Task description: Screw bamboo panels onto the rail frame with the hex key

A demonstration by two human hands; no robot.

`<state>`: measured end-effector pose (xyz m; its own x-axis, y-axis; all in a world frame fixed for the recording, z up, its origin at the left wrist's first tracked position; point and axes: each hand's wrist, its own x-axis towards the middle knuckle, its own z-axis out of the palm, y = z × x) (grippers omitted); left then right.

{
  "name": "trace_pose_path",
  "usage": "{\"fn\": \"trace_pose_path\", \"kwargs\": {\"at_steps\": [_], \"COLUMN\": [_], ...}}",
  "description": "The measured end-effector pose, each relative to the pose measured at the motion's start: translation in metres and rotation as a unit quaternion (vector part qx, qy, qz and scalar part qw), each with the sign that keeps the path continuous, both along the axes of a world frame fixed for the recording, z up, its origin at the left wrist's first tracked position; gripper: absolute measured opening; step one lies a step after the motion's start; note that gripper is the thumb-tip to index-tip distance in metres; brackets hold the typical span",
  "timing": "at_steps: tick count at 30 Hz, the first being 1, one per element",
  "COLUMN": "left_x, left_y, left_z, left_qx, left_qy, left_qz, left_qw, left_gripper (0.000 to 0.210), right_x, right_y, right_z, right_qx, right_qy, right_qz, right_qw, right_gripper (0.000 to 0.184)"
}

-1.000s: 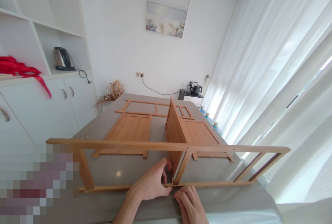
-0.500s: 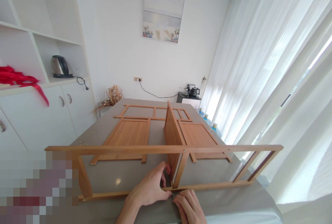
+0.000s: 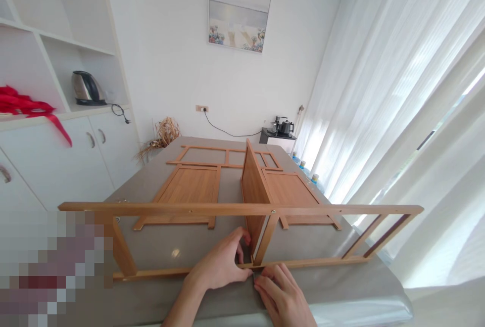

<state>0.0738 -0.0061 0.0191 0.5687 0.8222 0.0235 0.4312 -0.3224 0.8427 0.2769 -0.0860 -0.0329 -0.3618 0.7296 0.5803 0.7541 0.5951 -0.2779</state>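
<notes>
A wooden ladder-like frame [image 3: 159, 209] stands on its long edge across the near side of the table. A wooden panel [image 3: 254, 185] stands upright behind it and meets its middle crossbar [image 3: 266, 238]. My left hand [image 3: 223, 261] is closed around the lower rail at that joint, thumb in front and fingers bent behind against the panel. My right hand [image 3: 282, 291] pinches a thin metal piece [image 3: 254, 277] just in front of the lower rail, by my left thumb. Whether it is a screw or a key is too small to tell.
Flat on the grey table [image 3: 227, 190] lie a left panel [image 3: 187, 188], a right panel [image 3: 293, 188] and another open frame [image 3: 197, 164]. Small metal bits [image 3: 123, 200] sit at the left edge. Cabinets [image 3: 56, 160] flank the left, curtains [image 3: 379, 89] the right.
The view has tilted slightly downward, so everything sits higher in the picture. Both hands stay at the joint; my right hand's fingers have shifted a little around the metal piece.
</notes>
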Motion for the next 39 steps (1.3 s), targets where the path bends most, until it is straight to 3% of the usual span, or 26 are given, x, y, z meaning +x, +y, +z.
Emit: {"fn": "trace_pose_path", "kwargs": {"at_steps": [5, 11, 23, 29, 39], "left_x": [-0.001, -0.002, -0.003, -0.002, -0.002], "left_y": [0.0, 0.001, 0.0, 0.0, 0.002], "left_z": [-0.003, -0.007, -0.003, -0.004, -0.007], "left_qx": [0.001, 0.008, 0.01, 0.017, 0.015], "left_qy": [-0.008, -0.019, -0.01, -0.008, -0.002], "left_qz": [-0.002, -0.004, -0.006, -0.008, -0.006], "left_qw": [1.0, 1.0, 1.0, 1.0, 1.0], "left_gripper": [0.045, 0.047, 0.047, 0.046, 0.047], "right_x": [-0.008, -0.012, 0.0, 0.001, -0.005], "right_y": [-0.009, -0.012, -0.015, -0.022, -0.018], "right_z": [0.019, 0.029, 0.026, 0.031, 0.033], "right_qx": [-0.012, -0.026, -0.07, -0.085, -0.045], "right_qy": [-0.011, -0.049, -0.045, -0.069, -0.051], "right_qz": [-0.062, -0.046, -0.006, -0.03, -0.058], "right_qw": [0.998, 0.997, 0.997, 0.994, 0.996], "right_gripper": [0.019, 0.025, 0.02, 0.019, 0.022]}}
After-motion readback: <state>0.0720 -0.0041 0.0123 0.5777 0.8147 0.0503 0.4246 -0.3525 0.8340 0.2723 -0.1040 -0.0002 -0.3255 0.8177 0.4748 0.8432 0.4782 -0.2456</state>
